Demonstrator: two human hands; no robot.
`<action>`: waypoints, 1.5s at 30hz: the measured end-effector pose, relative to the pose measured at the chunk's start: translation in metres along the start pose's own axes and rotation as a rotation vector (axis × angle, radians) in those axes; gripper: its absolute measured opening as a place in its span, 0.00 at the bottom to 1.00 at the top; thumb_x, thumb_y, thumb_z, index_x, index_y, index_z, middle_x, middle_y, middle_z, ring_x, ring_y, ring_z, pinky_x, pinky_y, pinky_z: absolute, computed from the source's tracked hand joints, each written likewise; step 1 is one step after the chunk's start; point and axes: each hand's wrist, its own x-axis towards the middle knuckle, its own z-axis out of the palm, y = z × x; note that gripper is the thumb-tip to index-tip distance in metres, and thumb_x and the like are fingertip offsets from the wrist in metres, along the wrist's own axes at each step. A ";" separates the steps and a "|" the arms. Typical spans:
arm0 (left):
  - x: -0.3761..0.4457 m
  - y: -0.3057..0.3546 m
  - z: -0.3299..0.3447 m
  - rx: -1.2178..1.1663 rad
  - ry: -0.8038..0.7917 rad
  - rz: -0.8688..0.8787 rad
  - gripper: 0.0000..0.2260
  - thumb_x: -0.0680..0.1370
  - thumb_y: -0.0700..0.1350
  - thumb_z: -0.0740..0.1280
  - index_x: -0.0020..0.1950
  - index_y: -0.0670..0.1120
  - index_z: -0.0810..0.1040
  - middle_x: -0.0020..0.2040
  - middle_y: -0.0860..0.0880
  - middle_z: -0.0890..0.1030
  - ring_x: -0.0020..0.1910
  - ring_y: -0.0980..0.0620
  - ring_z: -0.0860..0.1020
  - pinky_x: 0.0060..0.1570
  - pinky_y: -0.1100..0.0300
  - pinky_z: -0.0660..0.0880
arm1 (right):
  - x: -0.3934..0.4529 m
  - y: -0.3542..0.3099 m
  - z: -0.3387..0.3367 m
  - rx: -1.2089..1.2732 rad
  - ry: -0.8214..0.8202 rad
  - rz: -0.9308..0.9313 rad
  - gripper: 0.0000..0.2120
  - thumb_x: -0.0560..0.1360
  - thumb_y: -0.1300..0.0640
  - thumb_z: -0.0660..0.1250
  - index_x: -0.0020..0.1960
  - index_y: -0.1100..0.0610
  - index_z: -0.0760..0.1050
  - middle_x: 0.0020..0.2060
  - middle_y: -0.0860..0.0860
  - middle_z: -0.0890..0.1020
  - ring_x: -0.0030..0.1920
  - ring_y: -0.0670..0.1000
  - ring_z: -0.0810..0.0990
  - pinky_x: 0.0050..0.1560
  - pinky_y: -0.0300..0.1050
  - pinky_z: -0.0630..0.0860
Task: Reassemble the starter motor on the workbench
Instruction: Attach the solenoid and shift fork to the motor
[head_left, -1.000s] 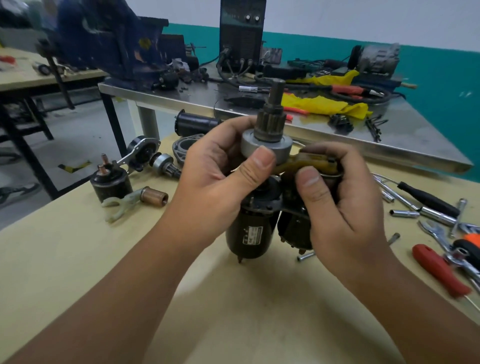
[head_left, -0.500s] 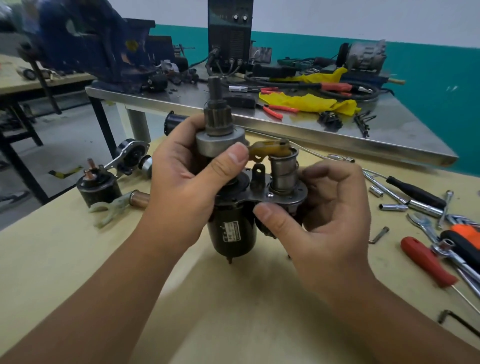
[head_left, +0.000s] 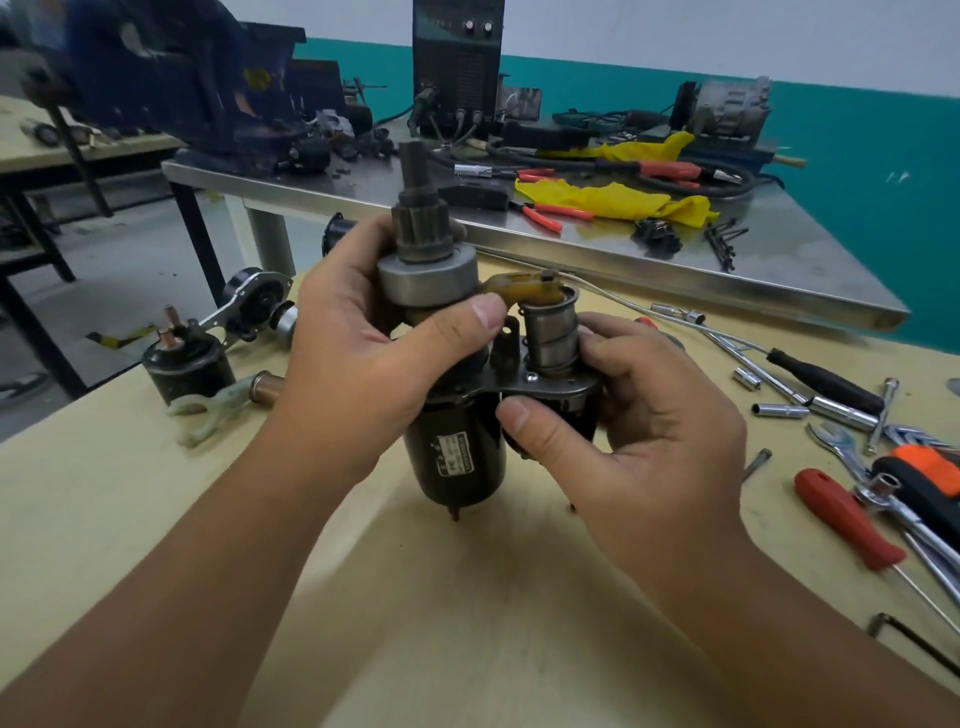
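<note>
I hold the starter motor (head_left: 457, 457) upright just above the pale workbench (head_left: 467, 623). Its black body points down and its pinion gear and shaft (head_left: 421, 218) point up. My left hand (head_left: 358, 353) grips the grey drive clutch below the pinion, thumb across its front. My right hand (head_left: 639, 415) holds the solenoid side, thumb under the metal plate and fingers behind the silver plunger (head_left: 553, 332). A yellow shift fork (head_left: 524, 288) links the plunger top to the drive.
A second black solenoid (head_left: 187, 364), a pale fork with a copper sleeve (head_left: 223, 402) and an end housing (head_left: 254, 304) lie at the left. Screwdrivers, spanners and sockets (head_left: 852, 415) crowd the right edge. A steel table (head_left: 623, 254) with pliers and yellow cloth stands behind.
My right hand slid down off the yellow fork to the solenoid plate, uncovering the plunger. The motor shifted slightly left in view and stays upright.
</note>
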 end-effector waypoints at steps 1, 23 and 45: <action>0.001 0.001 -0.001 0.016 -0.001 0.002 0.17 0.71 0.48 0.76 0.57 0.50 0.78 0.51 0.45 0.83 0.54 0.42 0.83 0.49 0.52 0.83 | 0.001 -0.001 0.000 -0.016 -0.014 -0.001 0.17 0.72 0.54 0.78 0.58 0.58 0.79 0.55 0.50 0.82 0.56 0.57 0.83 0.48 0.53 0.83; 0.001 0.003 -0.003 -0.035 -0.097 0.014 0.13 0.78 0.48 0.67 0.63 0.49 0.77 0.54 0.49 0.82 0.58 0.46 0.83 0.57 0.49 0.82 | 0.024 0.000 -0.015 -0.034 -0.199 -0.012 0.32 0.70 0.45 0.78 0.70 0.49 0.69 0.59 0.47 0.81 0.57 0.54 0.84 0.51 0.53 0.83; -0.003 -0.010 0.011 -0.091 0.063 -0.008 0.10 0.84 0.48 0.62 0.52 0.44 0.79 0.49 0.32 0.79 0.48 0.40 0.81 0.48 0.45 0.82 | 0.035 -0.033 0.025 0.421 0.070 0.701 0.05 0.73 0.52 0.68 0.38 0.47 0.79 0.32 0.43 0.82 0.32 0.40 0.82 0.26 0.35 0.75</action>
